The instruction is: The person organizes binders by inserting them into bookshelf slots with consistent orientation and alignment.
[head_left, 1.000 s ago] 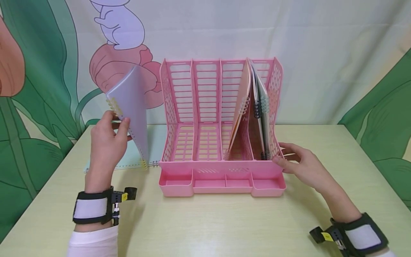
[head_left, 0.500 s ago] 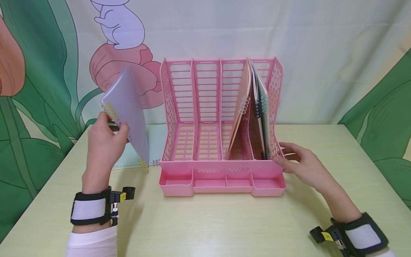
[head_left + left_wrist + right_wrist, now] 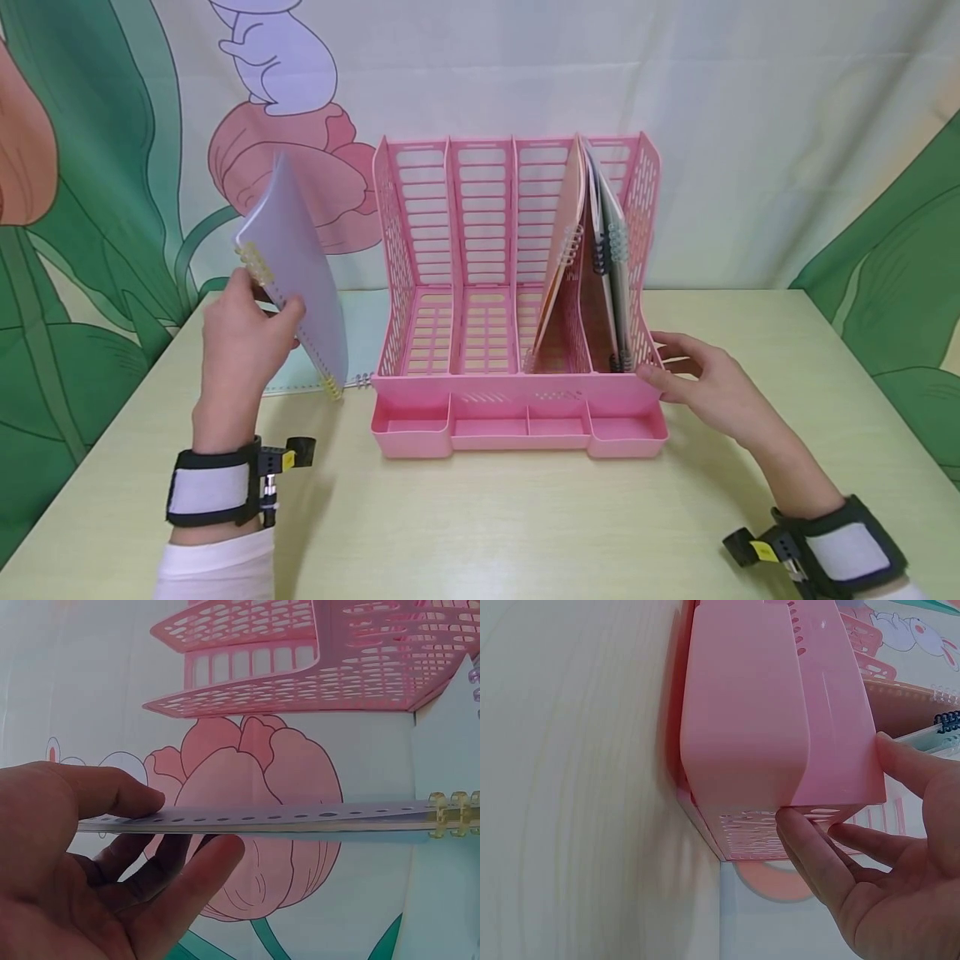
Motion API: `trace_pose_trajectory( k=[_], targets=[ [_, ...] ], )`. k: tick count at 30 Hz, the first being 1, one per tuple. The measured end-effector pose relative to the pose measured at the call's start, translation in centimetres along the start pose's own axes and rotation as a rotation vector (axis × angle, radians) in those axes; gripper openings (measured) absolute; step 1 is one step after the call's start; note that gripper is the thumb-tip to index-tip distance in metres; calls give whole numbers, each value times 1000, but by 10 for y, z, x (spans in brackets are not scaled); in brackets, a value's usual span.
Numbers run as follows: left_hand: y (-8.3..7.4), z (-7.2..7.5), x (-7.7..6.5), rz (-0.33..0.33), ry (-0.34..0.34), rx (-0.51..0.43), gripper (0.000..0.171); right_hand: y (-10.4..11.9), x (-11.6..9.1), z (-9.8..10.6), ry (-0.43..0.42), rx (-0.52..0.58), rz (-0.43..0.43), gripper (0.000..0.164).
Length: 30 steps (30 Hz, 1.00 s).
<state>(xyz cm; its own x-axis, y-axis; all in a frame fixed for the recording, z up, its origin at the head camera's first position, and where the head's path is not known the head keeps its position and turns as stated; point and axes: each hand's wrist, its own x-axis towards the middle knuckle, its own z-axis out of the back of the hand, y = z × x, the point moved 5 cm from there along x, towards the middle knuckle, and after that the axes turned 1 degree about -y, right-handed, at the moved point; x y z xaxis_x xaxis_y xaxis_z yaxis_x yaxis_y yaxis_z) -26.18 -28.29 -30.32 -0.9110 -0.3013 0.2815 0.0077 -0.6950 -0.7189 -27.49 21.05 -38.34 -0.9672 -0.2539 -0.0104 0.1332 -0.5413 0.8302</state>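
My left hand (image 3: 243,354) pinches a lilac spiral notebook (image 3: 303,267) by its yellow-ringed spine edge, thumb on one side and fingers on the other. The notebook stands upright and tilted, left of a pink file organizer (image 3: 487,390). In the left wrist view, a row of holes runs along the notebook's edge (image 3: 277,817). My right hand (image 3: 708,387) grips the organizer's right front corner. The right wrist view has the thumb (image 3: 904,761) at its front edge and the fingers against its perforated side. Several notebooks (image 3: 611,250) stand in the organizer's right compartments.
A pale mint spiral notebook (image 3: 363,333) lies flat on the light wooden table (image 3: 480,525), partly behind the lilac one. Small trays (image 3: 491,429) run along the organizer's front. Its two left compartments have slotted backs and floors. A printed curtain (image 3: 750,150) hangs behind.
My left hand has shifted slightly left with the lilac notebook, whose top leans further left and whose cover faces me more. The right hand and the organizer have stayed in place.
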Motion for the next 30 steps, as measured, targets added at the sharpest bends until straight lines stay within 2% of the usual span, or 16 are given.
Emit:
trace_pose_trajectory(
  k=[5,12,18,30],
  targets=[
    [0,-1,0,-1,14,42,53,0,0,0,0,2,-3,74],
    [0,-3,0,-6,32,29,55,0,0,0,0,5,-6,74],
    [-1,-5,0,-12,48,58,56,-1,1,0,-1,8,-10,73],
    [-3,-5,0,-44,-2,80,50,-1,1,0,1,8,-14,74]
  ],
)
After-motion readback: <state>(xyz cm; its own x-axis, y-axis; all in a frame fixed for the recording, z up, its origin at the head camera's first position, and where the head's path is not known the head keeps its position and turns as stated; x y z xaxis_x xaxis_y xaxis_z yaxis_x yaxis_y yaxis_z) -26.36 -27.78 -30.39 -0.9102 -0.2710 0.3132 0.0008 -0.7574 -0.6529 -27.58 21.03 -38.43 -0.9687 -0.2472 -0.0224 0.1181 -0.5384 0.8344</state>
